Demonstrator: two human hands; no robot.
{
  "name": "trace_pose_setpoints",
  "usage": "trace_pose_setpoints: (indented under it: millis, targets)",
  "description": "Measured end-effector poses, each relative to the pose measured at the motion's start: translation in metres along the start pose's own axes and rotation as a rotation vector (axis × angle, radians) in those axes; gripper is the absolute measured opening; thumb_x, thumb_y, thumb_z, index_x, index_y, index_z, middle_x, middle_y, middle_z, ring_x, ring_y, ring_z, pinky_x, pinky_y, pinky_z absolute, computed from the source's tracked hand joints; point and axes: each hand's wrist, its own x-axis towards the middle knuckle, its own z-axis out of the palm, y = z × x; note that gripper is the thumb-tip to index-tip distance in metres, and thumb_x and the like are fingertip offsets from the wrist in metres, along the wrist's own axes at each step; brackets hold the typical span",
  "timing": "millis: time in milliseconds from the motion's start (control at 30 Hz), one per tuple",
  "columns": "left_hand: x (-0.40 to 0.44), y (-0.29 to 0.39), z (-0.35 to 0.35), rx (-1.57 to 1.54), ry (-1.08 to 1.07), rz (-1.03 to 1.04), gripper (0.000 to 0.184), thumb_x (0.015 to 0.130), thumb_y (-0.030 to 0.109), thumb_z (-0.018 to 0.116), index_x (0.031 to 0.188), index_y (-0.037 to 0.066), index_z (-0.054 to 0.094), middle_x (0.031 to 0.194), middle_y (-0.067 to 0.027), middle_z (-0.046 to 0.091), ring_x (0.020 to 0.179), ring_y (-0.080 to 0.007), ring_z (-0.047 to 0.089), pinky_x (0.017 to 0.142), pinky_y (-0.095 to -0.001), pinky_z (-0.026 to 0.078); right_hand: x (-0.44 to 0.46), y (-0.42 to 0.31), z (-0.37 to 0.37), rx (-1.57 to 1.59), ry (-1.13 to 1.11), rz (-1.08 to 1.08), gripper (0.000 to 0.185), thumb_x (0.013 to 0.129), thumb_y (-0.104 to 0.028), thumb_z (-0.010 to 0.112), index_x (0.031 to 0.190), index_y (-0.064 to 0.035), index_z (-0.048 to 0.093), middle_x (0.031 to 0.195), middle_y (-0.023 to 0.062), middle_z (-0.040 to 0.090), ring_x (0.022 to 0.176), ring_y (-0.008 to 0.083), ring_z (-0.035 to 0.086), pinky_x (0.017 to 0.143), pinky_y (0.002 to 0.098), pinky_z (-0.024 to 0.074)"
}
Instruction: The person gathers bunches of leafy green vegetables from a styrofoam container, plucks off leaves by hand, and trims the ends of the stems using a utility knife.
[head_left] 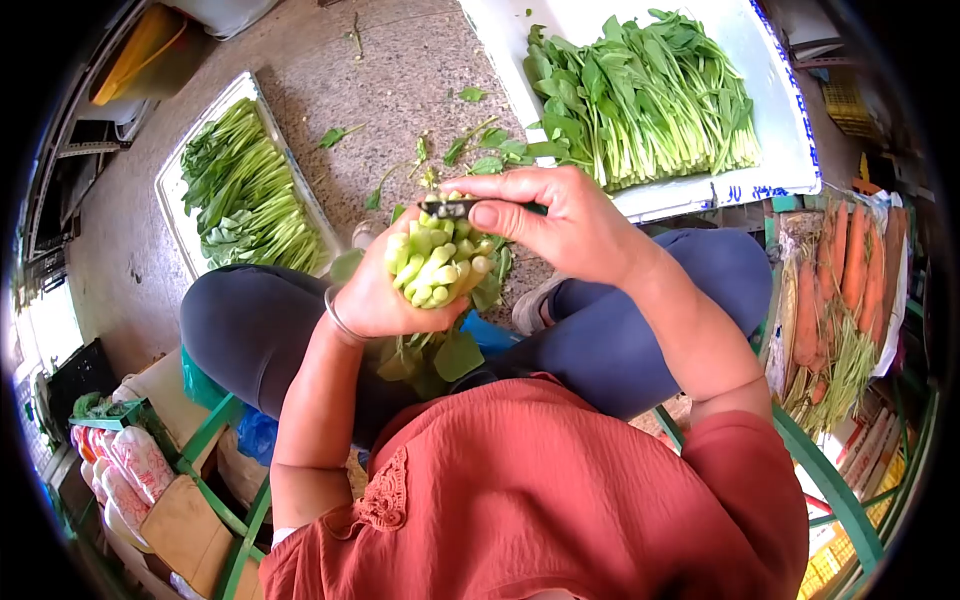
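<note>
My left hand (pixel 372 292) is wrapped round a bunch of leafy greens (pixel 435 262), its pale cut stem ends pointing up at me and its leaves hanging below. In my right hand (pixel 570 222) is a small dark knife (pixel 450 209), pinched between thumb and fingers. The blade lies across the far stem ends of the bunch, and pale markings show on it. Fingers hide part of the handle.
A white foam box (pixel 672 205) of stacked greens stands at the upper right, and a white tray (pixel 172 190) of greens at the left. Loose leaves (pixel 490 165) litter the speckled floor. Carrots (pixel 855 260) lie at the right beside a green metal frame (pixel 835 485).
</note>
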Motion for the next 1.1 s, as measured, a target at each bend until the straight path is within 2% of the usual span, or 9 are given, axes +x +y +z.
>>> trace_pose_setpoints:
  millis: [67,167,433,533,567,733,800,933,1100]
  targets:
    - [0.001,0.005,0.005,-0.212,0.046,-0.049,0.073,0.062,0.007,0.076,0.126,0.001,0.041,0.108,-0.0046,0.062,0.100,-0.0125,0.058,0.092,-0.0276,0.044,0.004,0.014,-0.005,0.180,-0.023,0.137,0.031,0.092,-0.019,0.059,0.119,-0.0040,0.062,0.109,0.0082,0.067,0.095,0.0104,0.060,0.086,0.0253,0.0468]
    - [0.007,0.008,0.004,0.177,0.016,0.245,0.065,0.064,0.004,0.074,0.123,0.002,0.044,0.106,-0.0060,0.062,0.098,-0.0143,0.059,0.088,-0.0292,0.047,0.008,0.020,-0.011,0.169,0.039,0.100,0.029,0.093,-0.017,0.057,0.120,-0.0042,0.062,0.110,0.0067,0.067,0.094,0.0081,0.059,0.085,0.0239,0.0467]
    - [0.003,-0.005,0.011,-0.092,0.083,-0.146,0.064,0.060,0.009,0.078,0.116,0.002,0.048,0.101,-0.0050,0.061,0.097,-0.0163,0.057,0.090,-0.0318,0.045,0.002,0.007,-0.003,0.024,-0.027,0.005,0.032,0.093,-0.022,0.057,0.121,-0.0071,0.061,0.104,0.0098,0.068,0.094,0.0101,0.060,0.087,0.0262,0.0458]
    - [0.005,-0.001,0.010,0.026,0.162,0.059,0.067,0.061,0.008,0.077,0.120,0.000,0.047,0.103,-0.0064,0.061,0.098,-0.0166,0.057,0.093,-0.0312,0.043,0.009,0.040,-0.007,0.038,0.119,0.102,0.034,0.091,-0.034,0.058,0.117,-0.0125,0.064,0.098,0.0125,0.070,0.089,0.0158,0.065,0.082,0.0285,0.0495]
    - [0.004,-0.001,0.005,0.190,0.097,0.141,0.072,0.065,0.007,0.076,0.127,0.000,0.040,0.114,-0.0076,0.061,0.101,-0.0149,0.059,0.091,-0.0291,0.046,0.009,0.047,-0.010,0.135,0.118,0.070,0.032,0.092,-0.031,0.059,0.117,-0.0116,0.065,0.096,0.0129,0.070,0.089,0.0118,0.064,0.081,0.0270,0.0489]
    - [-0.003,-0.012,-0.005,-0.040,-0.008,-0.021,0.065,0.063,0.013,0.076,0.121,0.000,0.051,0.106,-0.0058,0.064,0.097,-0.0154,0.060,0.090,-0.0311,0.046,0.003,0.015,-0.008,0.459,-0.030,0.085,0.036,0.093,-0.028,0.059,0.121,-0.0064,0.061,0.095,0.0050,0.069,0.091,0.0084,0.060,0.081,0.0245,0.0475]
    - [-0.004,-0.014,-0.010,-0.104,-0.150,-0.025,0.056,0.062,0.017,0.076,0.114,0.003,0.058,0.102,-0.0051,0.065,0.094,-0.0174,0.061,0.087,-0.0315,0.047,0.003,0.016,-0.002,0.175,-0.019,-0.196,0.039,0.094,-0.026,0.056,0.126,-0.0029,0.056,0.107,0.0053,0.067,0.092,0.0086,0.059,0.085,0.0226,0.0447]
    - [-0.007,-0.014,-0.007,-0.268,-0.177,-0.033,0.050,0.064,0.016,0.074,0.110,0.004,0.060,0.100,-0.0053,0.064,0.091,-0.0175,0.061,0.083,-0.0313,0.048,0.006,0.017,-0.008,0.404,-0.139,-0.013,0.037,0.093,-0.025,0.057,0.123,-0.0025,0.059,0.105,0.0038,0.067,0.090,0.0060,0.056,0.083,0.0216,0.0444]
    - [-0.007,-0.009,-0.003,-0.378,-0.152,0.024,0.048,0.066,0.015,0.073,0.111,0.004,0.059,0.098,-0.0052,0.064,0.090,-0.0172,0.060,0.082,-0.0306,0.048,0.009,0.017,-0.012,0.256,0.049,0.036,0.034,0.094,-0.025,0.057,0.123,-0.0067,0.060,0.080,-0.0055,0.058,0.068,0.0028,0.041,0.062,0.0196,0.0366]
